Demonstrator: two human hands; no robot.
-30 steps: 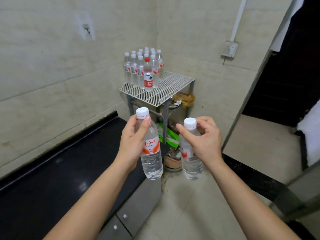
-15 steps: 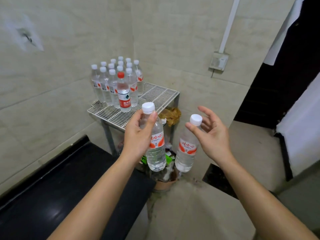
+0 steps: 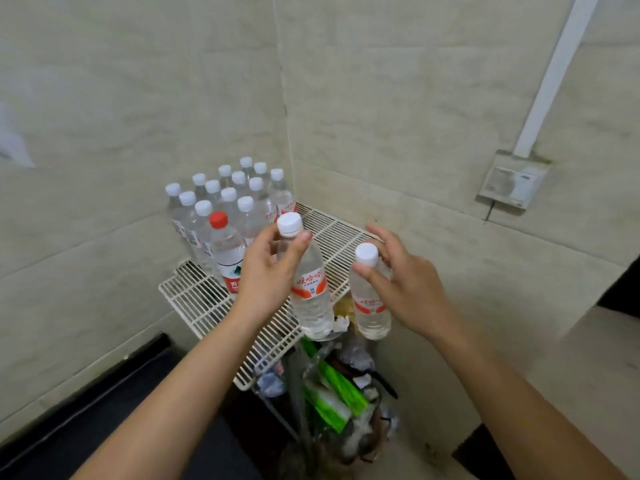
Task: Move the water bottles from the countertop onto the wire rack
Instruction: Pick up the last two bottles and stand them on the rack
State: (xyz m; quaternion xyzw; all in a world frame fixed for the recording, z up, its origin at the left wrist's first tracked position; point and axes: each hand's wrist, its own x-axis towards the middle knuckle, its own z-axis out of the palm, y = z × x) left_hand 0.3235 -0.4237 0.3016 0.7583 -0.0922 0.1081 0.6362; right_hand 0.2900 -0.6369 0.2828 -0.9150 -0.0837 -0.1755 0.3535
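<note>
My left hand [image 3: 266, 275] grips a clear white-capped water bottle [image 3: 310, 292] by its neck and shoulder, held over the front part of the white wire rack [image 3: 194, 299]. My right hand [image 3: 405, 282] pinches a second white-capped bottle [image 3: 370, 306] near its cap, hanging just past the rack's right edge. Several white-capped bottles [image 3: 230, 195] stand packed in the rack's back corner. In front of them stands a red-capped bottle [image 3: 225, 251].
The rack fills the corner of two tiled walls. Under and beside it lies rubbish with green packaging [image 3: 332, 393]. The black countertop [image 3: 104, 427] runs along the left wall. A wall box [image 3: 512, 181] with a white conduit hangs at right.
I have come closer to the rack. Both hands have carried their bottles forward, from in front of the rack to over its front and right edge.
</note>
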